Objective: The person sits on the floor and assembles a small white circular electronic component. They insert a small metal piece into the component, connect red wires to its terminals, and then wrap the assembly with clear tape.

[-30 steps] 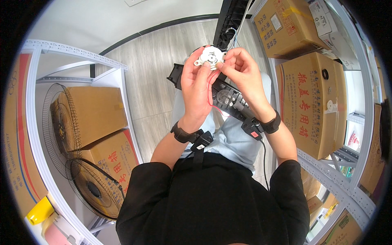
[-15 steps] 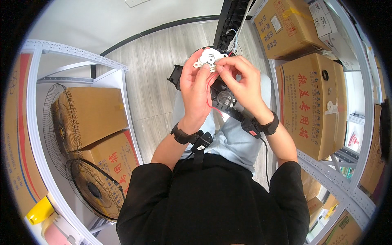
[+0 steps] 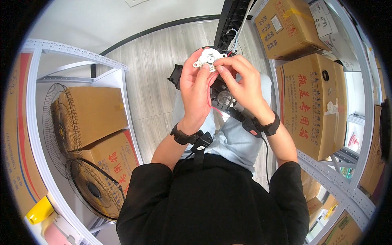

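Observation:
A white plastic part with a round hub and mounting ears [image 3: 210, 56] is held up above my knees. My left hand [image 3: 193, 87] grips it, thumb on its lower side and fingers behind. From the right, my right hand [image 3: 244, 81] pinches at its lower right edge with thumb and index finger; anything small between those tips is hidden. A red wire [image 3: 209, 93] loops down beside my left palm. Below the hands lies a black device [image 3: 218, 87] with a clear round cover [image 3: 225, 98], partly hidden by my right hand.
A black upright frame [image 3: 230, 24] with thin loose wires [image 3: 236, 38] stands ahead. On the left, a metal shelf [image 3: 81, 57] holds cartons and wire fan guards [image 3: 61, 122]. Large cartons [image 3: 310, 106] fill the right shelf. A black cable [image 3: 267, 159] hangs from my right wrist strap.
The hands and the white part stay almost in place. My right fingertips have shifted slightly along the part's lower right edge.

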### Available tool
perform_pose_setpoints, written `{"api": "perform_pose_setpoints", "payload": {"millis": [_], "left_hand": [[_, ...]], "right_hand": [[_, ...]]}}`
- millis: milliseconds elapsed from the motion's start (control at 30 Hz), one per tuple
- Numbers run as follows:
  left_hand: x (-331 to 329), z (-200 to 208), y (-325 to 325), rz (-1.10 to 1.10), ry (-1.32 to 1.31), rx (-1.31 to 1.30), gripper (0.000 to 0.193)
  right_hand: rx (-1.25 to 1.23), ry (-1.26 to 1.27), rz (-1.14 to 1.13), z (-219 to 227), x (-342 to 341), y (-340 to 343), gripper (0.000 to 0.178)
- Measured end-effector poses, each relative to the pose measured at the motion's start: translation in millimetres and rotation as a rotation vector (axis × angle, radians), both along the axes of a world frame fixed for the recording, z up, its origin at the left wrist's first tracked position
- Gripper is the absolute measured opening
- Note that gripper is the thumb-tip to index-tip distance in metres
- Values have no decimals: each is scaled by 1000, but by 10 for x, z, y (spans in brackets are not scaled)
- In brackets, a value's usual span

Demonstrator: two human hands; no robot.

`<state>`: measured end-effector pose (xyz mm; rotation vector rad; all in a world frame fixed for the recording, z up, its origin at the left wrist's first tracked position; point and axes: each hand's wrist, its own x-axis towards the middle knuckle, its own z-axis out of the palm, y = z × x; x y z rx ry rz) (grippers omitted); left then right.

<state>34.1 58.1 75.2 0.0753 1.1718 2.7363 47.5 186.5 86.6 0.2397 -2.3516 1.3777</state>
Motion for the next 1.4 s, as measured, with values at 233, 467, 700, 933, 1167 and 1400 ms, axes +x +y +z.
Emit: {"api": "perform_pose_setpoints", "payload": {"millis": [233, 467, 700, 933, 1167, 1400], "left_hand": [[-1, -15, 2, -18, -7, 9, 41], [3, -8, -10, -31, 7, 7, 41], [-1, -15, -19, -46, 3, 71, 40], [5, -27, -18, -37, 1, 41, 40], [17, -22, -6, -11, -5, 11, 39], [8, -10, -5, 0, 26, 1, 39]], "right_hand": [[-250, -183, 51, -50, -26, 36, 11], [-48, -72, 109, 22, -31, 86, 9], [44, -43, 81, 68, -13, 67, 11], [32, -70, 89, 103, -5, 63, 10], [50, -94, 106, 109, -8, 81, 8], [-37, -153, 103, 133, -14, 75, 8]]}}
